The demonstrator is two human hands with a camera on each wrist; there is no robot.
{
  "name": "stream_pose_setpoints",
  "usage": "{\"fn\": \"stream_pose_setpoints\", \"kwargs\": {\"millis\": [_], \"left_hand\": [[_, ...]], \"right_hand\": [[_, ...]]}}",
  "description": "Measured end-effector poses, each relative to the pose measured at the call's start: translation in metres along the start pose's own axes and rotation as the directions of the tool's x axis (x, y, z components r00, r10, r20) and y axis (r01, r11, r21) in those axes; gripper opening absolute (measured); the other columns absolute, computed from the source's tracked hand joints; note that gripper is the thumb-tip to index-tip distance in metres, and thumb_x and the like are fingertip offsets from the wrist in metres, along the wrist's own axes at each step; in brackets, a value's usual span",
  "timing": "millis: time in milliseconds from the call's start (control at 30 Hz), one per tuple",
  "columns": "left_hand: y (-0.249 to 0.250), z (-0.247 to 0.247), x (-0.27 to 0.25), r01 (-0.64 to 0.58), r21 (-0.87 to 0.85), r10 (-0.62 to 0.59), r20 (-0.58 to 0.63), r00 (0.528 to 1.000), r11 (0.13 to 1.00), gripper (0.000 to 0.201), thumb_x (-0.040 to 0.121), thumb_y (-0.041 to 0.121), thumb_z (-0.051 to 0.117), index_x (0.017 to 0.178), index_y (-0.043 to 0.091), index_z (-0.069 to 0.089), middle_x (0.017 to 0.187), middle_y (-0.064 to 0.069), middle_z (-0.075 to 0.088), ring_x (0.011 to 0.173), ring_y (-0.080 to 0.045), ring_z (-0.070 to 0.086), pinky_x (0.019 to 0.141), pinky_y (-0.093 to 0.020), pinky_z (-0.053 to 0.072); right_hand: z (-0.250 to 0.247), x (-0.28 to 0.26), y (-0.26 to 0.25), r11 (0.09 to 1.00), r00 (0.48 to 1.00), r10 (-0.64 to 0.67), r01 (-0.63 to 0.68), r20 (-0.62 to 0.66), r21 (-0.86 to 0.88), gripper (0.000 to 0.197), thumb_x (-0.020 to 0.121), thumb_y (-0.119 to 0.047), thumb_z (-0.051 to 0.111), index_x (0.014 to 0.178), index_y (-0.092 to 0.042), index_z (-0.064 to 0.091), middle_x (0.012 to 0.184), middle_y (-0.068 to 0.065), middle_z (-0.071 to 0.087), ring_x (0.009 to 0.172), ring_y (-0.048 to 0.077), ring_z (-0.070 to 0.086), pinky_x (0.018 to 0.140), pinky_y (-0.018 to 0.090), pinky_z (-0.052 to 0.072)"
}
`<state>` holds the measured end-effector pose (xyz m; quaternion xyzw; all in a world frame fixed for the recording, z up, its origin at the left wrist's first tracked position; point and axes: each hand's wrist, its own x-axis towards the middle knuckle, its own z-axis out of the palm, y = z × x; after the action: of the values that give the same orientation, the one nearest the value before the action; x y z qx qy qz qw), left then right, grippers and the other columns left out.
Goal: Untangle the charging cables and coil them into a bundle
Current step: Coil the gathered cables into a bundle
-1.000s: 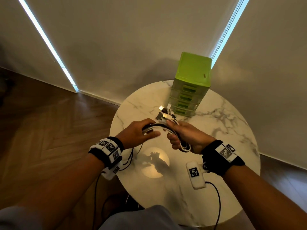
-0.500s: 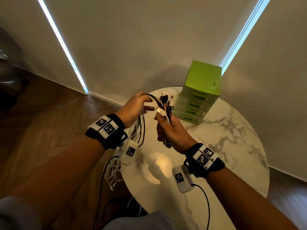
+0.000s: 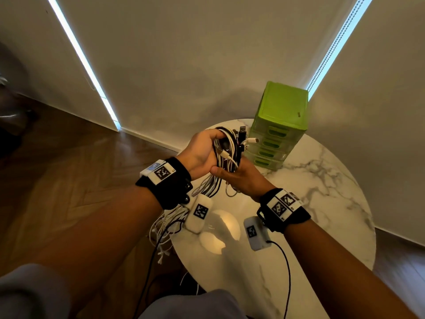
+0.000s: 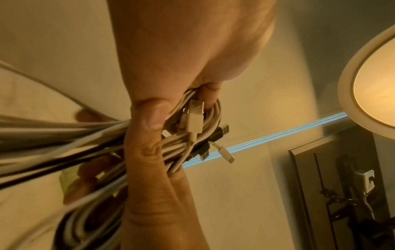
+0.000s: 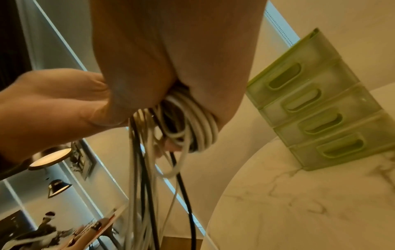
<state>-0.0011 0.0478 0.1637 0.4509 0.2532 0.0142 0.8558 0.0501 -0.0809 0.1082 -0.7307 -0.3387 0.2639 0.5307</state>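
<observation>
A bunch of white and black charging cables (image 3: 226,153) is held up in a rough loop above the far left of the marble table (image 3: 322,203). My left hand (image 3: 207,146) grips the top of the loop with its fingers curled round the strands (image 4: 192,135). From below, my right hand (image 3: 232,171) clasps the loop's lower part (image 5: 192,128), thumb across the cables. Several plugs (image 3: 243,137) stick out to the right of the loop. Loose strands (image 3: 167,226) hang down past the table's left edge, partly hidden behind my left wrist.
A green drawer unit (image 3: 276,130) stands at the back of the table, just right of the hands, and shows in the right wrist view as well (image 5: 316,108). Wooden floor (image 3: 69,180) lies to the left. Walls close in behind the table.
Both hands rose from low over the table and came together. The cables went from a short arc between the hands to a loop gripped by both, with loose strands hanging left.
</observation>
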Motion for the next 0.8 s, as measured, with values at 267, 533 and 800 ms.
{"fn": "stream_pose_setpoints", "kwargs": {"millis": [267, 533, 800], "left_hand": [[0.008, -0.006, 0.011, -0.084, 0.145, 0.055, 0.195, 0.979, 0.986, 0.038, 0.099, 0.017, 0.037, 0.111, -0.002, 0.068, 0.099, -0.019, 0.067, 0.087, -0.027, 0.064, 0.085, -0.040, 0.051], [-0.031, -0.053, 0.013, -0.153, 0.289, 0.027, 0.398, 0.917, 0.945, 0.088, 0.065, 0.049, 0.086, 0.133, 0.014, 0.044, 0.118, -0.004, 0.061, 0.090, -0.013, 0.064, 0.077, -0.030, 0.051], [-0.073, -0.060, 0.011, -0.221, 0.795, -0.149, 0.362, 0.920, 0.565, 0.025, 0.099, 0.048, 0.055, 0.102, 0.024, 0.061, 0.092, -0.002, 0.076, 0.091, -0.017, 0.073, 0.091, -0.041, 0.057]], "right_hand": [[-0.001, 0.000, -0.011, 0.980, 0.998, 0.064, -0.064, 0.006, 0.188, 0.018, 0.094, -0.026, 0.069, 0.108, -0.038, 0.069, 0.113, -0.004, 0.074, 0.113, 0.015, 0.066, 0.101, 0.036, 0.052], [-0.001, 0.000, -0.014, 0.803, 0.979, 0.166, -0.065, -0.118, 0.593, 0.024, 0.100, -0.022, 0.058, 0.083, -0.006, 0.065, 0.066, 0.013, 0.059, 0.064, 0.031, 0.064, 0.064, 0.041, 0.052], [-0.008, 0.001, -0.030, 0.645, 0.984, 0.152, -0.024, -0.097, 0.764, 0.032, 0.099, -0.022, 0.056, 0.068, -0.013, 0.058, 0.058, 0.005, 0.048, 0.065, 0.027, 0.064, 0.086, 0.050, 0.057]]}}
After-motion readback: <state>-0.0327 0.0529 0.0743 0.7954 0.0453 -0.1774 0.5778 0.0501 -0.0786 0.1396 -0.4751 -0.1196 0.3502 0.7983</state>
